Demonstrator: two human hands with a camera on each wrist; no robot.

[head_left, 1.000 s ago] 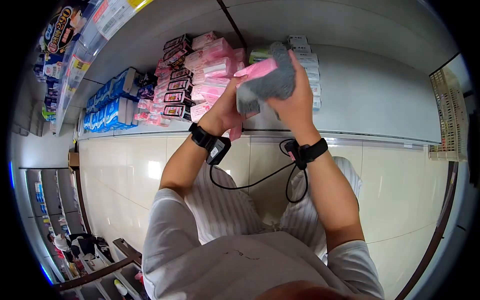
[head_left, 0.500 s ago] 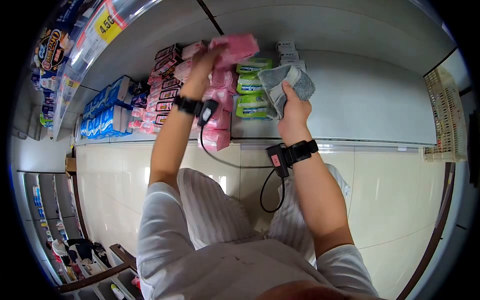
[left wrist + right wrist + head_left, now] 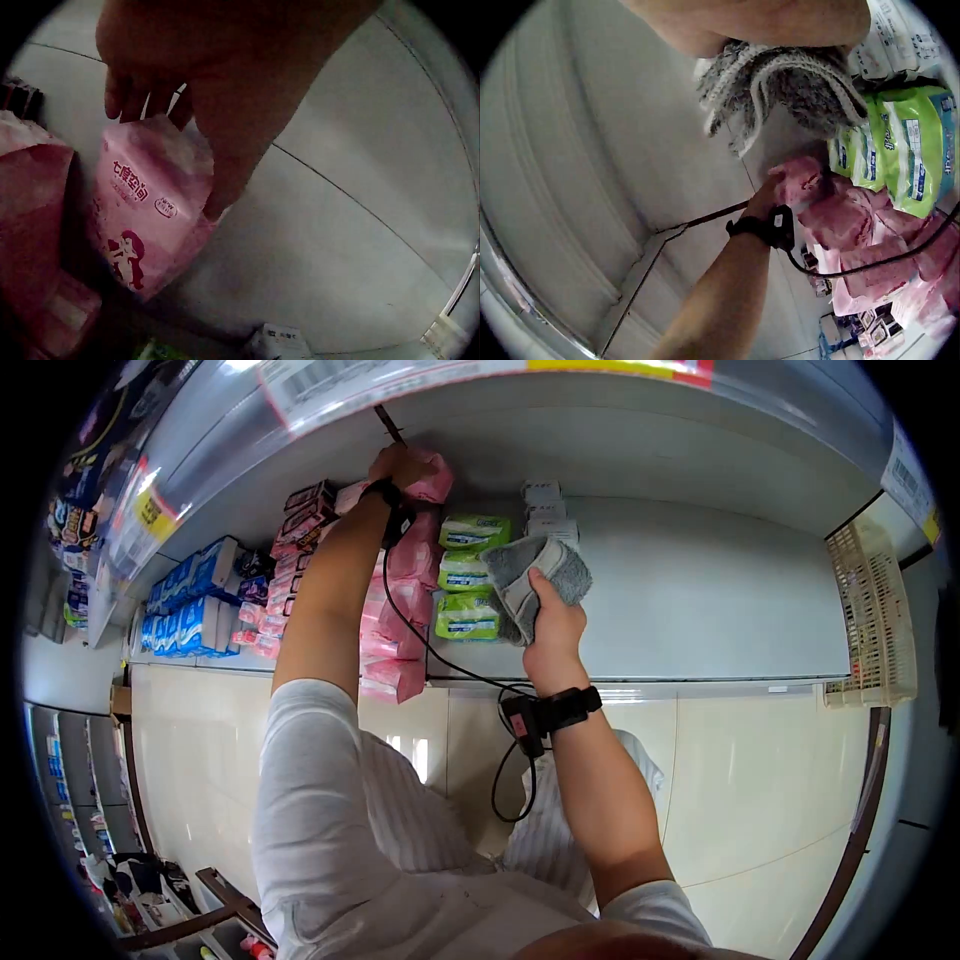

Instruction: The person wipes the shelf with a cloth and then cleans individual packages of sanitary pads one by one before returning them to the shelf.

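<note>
At the back of the shelf (image 3: 700, 590), my left hand (image 3: 402, 464) grips a pink plastic pack (image 3: 433, 478) printed with lettering and a cartoon figure. In the left wrist view, the thumb lies along one side of this pack (image 3: 150, 202) and the fingers reach behind its top, partly hidden. The pack is at the far end of a row of pink packs (image 3: 395, 625). My right hand (image 3: 556, 628) holds a folded grey fluffy cloth (image 3: 545, 572), thumb on top, above the shelf just right of the green packs (image 3: 466, 616).
Small white packs (image 3: 545, 510) stand behind the cloth. Left of the pink row are black-and-pink packs and blue packs (image 3: 195, 625). A cream plastic basket (image 3: 872, 620) is at the right end. An upper shelf edge with price labels (image 3: 400, 385) overhangs the top. A cable (image 3: 410, 622) links both wrists.
The left hand took a pink pack away from the cloth and carried it left and back to the row's far end. The right hand kept the cloth and drew away, uncovering the green packs.
</note>
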